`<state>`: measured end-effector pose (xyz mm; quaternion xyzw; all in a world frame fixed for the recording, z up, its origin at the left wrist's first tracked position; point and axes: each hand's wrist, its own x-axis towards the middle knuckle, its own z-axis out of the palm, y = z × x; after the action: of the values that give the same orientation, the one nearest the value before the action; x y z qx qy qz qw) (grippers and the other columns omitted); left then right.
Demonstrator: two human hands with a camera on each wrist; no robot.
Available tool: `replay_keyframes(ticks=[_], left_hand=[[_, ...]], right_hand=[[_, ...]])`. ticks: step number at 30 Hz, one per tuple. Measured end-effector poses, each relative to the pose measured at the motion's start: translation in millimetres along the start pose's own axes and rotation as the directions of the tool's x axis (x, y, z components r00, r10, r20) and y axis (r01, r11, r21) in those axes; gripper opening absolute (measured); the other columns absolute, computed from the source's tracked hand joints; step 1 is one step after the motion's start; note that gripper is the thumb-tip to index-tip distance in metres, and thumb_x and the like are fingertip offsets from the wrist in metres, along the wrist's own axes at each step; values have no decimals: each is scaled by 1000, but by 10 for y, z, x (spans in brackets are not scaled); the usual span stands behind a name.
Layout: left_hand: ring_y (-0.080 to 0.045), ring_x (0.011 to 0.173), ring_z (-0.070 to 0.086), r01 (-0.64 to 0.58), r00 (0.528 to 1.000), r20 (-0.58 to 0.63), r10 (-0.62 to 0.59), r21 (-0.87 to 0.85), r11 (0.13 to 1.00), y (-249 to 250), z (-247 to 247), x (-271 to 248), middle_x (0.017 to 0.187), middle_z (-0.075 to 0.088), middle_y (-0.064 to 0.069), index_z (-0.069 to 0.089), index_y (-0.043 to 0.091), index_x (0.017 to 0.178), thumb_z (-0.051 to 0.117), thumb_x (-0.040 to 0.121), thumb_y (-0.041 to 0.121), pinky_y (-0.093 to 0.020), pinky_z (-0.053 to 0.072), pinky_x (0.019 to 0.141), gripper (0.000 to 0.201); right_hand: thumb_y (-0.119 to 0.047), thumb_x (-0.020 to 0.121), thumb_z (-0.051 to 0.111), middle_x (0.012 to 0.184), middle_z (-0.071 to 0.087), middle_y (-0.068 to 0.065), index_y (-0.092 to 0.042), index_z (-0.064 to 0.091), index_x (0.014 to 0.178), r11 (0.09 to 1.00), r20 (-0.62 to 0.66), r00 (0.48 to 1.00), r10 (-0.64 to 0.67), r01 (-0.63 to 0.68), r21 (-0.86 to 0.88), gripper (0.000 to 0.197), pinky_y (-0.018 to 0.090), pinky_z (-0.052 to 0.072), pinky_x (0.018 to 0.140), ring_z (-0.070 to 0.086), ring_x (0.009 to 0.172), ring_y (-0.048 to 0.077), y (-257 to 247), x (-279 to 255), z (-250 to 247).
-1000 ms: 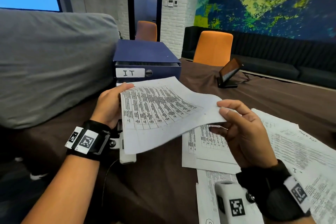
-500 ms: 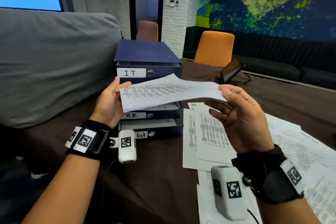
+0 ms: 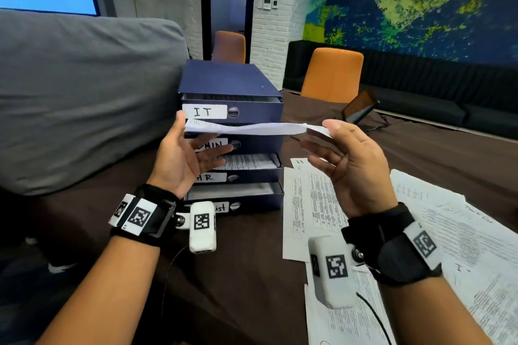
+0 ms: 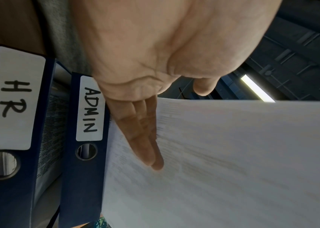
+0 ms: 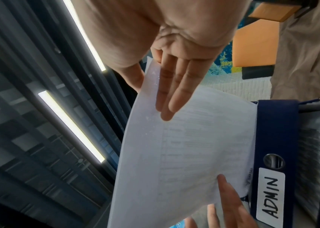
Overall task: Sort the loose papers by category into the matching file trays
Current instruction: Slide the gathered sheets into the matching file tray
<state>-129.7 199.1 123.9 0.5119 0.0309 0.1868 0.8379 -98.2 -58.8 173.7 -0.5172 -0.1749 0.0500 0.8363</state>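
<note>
I have the white printed sheet of paper (image 3: 252, 128) held flat and level in front of the dark blue four-drawer file tray stack (image 3: 229, 87), which stands on the brown-clothed table (image 3: 238, 274). The sheet's far edge sits between the drawer labelled IT (image 3: 204, 111) above and the drawer labelled ADMIN (image 4: 90, 108) just below, right at the ADMIN opening.

My left hand (image 3: 182, 165) pinches the sheet's left edge, thumb on top, the other fingers (image 4: 147, 138) lying straight along its underside. My right hand (image 3: 350, 165) does the same on the right edge: thumb above, straight fingers (image 5: 173, 89) flat beneath. Neither hand is closed into a fist; both clamp only the paper.

The step, as I judge it, is feeding this page into ADMIN. To do it well I should keep the sheet taut between both hands so its slight sag in the middle does not catch the drawer's front lip, lead with the far edge, keep it square to the stack, and let go only once most of the page is inside. The HR drawer (image 3: 208, 177) further down already holds printed pages, and more loose printed papers (image 3: 314, 204) lie on the table to the right of the stack, waiting.
</note>
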Motion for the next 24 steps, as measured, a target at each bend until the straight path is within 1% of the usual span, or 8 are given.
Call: replay_keyframes(ticks=[5,10,13,17,18,20,21,24], left_hand=[[-38,98,72,-10,999,49,12,-55,998,-36,-50,3,134,63,-16,41,28,131,30,102,58,-39,60,70,43],[-33,89,73,5,1000,-2,-5,1,1000,-106,-109,39,125,69,-15,50,29,139,24,101,64,-36,59,65,58],[-31,82,74,17,998,-62,-19,-38,999,-169,-173,70,122,69,-19,41,30,146,21,98,71,-35,59,60,66],[-31,77,75,25,990,-136,-33,-59,998,-211,-182,103,109,72,-15,59,30,120,17,97,72,-34,57,62,64],[-31,78,75,29,985,-165,-39,-65,997,-235,-194,110,108,73,-15,53,34,127,15,96,73,-35,56,65,63],[-32,82,75,36,976,-212,-52,-75,997,-283,-231,134,107,75,-15,18,45,152,12,94,77,-37,55,69,66],[-32,84,75,33,971,-232,-51,-80,996,-301,-254,145,107,75,-15,3,46,155,12,93,78,-37,56,69,71],[-30,83,75,10,959,-281,-33,-82,997,-317,-288,159,107,75,-15,-3,41,157,17,95,75,-36,57,69,74]], right_hand=[[-22,94,63,94,75,13,-15,63,100,998,17,998,-58,59,-31,9,22,55,57,75,80,22,40,78,100],[-37,77,72,103,76,9,-16,65,101,989,82,994,-79,88,-117,32,23,55,58,74,84,25,165,211,199],[-28,84,75,99,76,12,-11,66,101,984,64,995,-77,86,-158,25,25,55,58,74,81,26,338,336,254],[-27,90,73,102,74,14,-9,60,118,940,29,1000,12,-1,-341,36,26,53,53,74,81,29,660,670,338],[-30,90,72,106,72,16,-12,55,127,901,32,999,42,-24,-434,44,25,52,51,73,84,30,735,754,340],[-33,92,69,106,72,16,-20,42,142,826,42,996,77,-40,-563,58,22,50,48,73,79,25,846,880,298],[-33,92,69,102,72,14,-21,39,144,814,47,996,80,-38,-580,61,22,50,47,73,74,21,878,910,278],[-32,91,70,98,73,11,-19,45,139,786,56,998,40,3,-618,55,24,51,52,73,68,19,938,893,226]])
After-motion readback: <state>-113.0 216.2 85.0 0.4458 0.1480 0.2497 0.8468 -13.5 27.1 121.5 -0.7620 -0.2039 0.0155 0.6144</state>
